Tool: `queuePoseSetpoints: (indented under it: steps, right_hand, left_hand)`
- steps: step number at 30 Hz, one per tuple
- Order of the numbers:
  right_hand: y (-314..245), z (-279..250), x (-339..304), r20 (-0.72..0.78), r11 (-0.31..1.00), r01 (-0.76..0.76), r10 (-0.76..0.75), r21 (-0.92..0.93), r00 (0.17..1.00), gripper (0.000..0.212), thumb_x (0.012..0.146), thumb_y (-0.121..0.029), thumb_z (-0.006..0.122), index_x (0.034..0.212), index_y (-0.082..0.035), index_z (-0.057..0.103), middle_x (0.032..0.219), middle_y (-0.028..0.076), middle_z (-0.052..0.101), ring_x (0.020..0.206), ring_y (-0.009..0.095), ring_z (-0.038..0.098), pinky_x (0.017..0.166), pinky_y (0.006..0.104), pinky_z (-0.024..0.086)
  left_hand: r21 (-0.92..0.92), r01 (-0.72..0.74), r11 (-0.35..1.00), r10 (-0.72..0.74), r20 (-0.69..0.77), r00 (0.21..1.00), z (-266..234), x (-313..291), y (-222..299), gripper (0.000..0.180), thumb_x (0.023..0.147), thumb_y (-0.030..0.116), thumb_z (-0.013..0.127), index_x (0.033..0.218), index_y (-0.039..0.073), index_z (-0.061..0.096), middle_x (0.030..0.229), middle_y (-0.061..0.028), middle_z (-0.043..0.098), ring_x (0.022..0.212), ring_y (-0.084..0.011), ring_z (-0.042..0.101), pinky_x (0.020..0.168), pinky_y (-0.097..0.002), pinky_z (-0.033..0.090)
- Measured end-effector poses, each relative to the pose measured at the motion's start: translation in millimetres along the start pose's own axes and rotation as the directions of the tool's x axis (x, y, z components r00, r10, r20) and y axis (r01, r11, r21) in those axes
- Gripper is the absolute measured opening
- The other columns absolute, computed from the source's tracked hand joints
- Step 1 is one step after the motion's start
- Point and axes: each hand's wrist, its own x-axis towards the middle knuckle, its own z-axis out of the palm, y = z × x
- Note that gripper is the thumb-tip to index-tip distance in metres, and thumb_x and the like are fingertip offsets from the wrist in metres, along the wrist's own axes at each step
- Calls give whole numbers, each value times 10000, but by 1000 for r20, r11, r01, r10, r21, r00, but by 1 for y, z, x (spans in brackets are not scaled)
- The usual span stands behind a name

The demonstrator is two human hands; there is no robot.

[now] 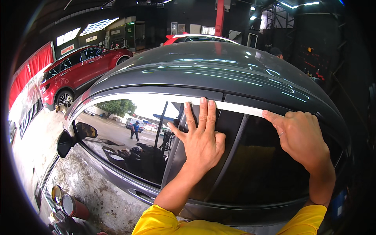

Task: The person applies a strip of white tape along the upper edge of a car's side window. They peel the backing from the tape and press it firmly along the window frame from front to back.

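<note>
A narrow white strip (241,108), which looks like tape, runs along the top edge of the side windows of a dark grey car (188,74). My left hand (203,143) lies spread over the door pillar, its fingertips pressed on the strip. At the strip's right end is my right hand (301,137), with its index finger at the strip and the other fingers curled in. The thumb is mostly hidden. Beneath the hands are the front window (133,145), which mirrors the street outside, and the darker rear window (262,168).
The side mirror (65,143) juts out at the left. Buckets (74,206) stand on the stained floor at lower left, near a drain grate (47,174). A red car (84,66) is parked at far left, another red car (196,38) behind the roof. A person's head (276,53) shows beyond.
</note>
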Motion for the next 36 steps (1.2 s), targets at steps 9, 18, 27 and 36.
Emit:
queuePoseSetpoints:
  steps: [9,18,27,36]
  right_hand:
    - [6,10,7,8,998,5,-5,68,1000,339,989,-129,684,1307,-196,782,759,123,721,686,327,694,633,444,547]
    - [4,13,8,39,999,-21,19,47,999,331,1000,-148,678,1311,-200,782,756,124,728,715,324,705,652,455,560]
    - [6,18,3,30,999,-14,12,49,999,368,1011,-162,673,1359,-250,752,764,102,718,690,316,701,645,456,565]
    - [3,21,-5,7,999,-26,26,31,1000,364,1029,-207,676,1378,-291,739,704,82,661,629,296,676,582,434,545]
  left_hand:
    - [-10,4,1000,-4,-12,1000,0,8,1,842,873,201,492,1697,125,335,1786,-99,266,1651,-464,102,1115,-870,-84]
    - [24,-26,999,26,-8,1000,0,9,3,820,885,209,489,1690,136,358,1776,-115,287,1650,-460,117,1114,-871,-82]
    - [13,-55,998,55,-19,998,3,9,10,802,881,212,511,1674,167,405,1780,-127,265,1649,-459,120,1120,-867,-71]
    - [-6,-72,997,72,-32,997,2,11,7,781,882,247,546,1656,226,443,1770,-122,290,1627,-479,188,1104,-893,-10]
